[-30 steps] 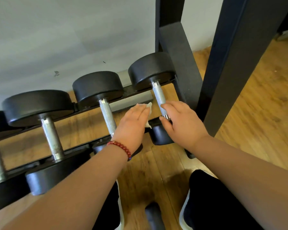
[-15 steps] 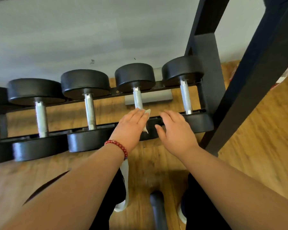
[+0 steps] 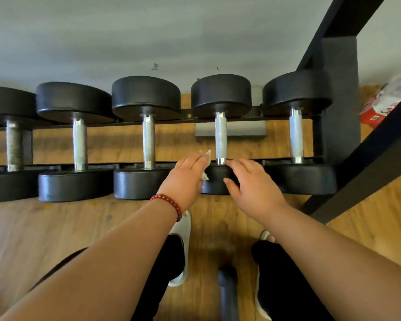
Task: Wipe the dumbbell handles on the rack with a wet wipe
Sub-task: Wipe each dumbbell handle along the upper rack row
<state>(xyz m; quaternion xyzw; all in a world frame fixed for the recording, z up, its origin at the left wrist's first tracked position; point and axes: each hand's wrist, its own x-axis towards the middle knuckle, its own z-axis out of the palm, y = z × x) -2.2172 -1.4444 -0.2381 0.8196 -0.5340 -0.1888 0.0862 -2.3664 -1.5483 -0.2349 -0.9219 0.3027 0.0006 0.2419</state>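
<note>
While left hand (image 3: 186,180) holds wet wipe (image 3: 207,156) | right hand (image 3: 252,185) over dumbbell (image 3: 221,139)

I see five dumbbells (image 3: 146,98) side by side on the rack (image 3: 340,107), in a row from 9 o'clock to 3 o'clock. The wall (image 3: 148,31) is behind them at 12 o'clock. The left hand (image 3: 185,179) holds the wet wipe (image 3: 206,156) just at 9 o'clock of the fourth dumbbell (image 3: 221,137). The right hand (image 3: 252,188) is over that dumbbell's near end. Shoes (image 3: 183,230) stand on the floor (image 3: 56,228) at 6 o'clock.
</note>
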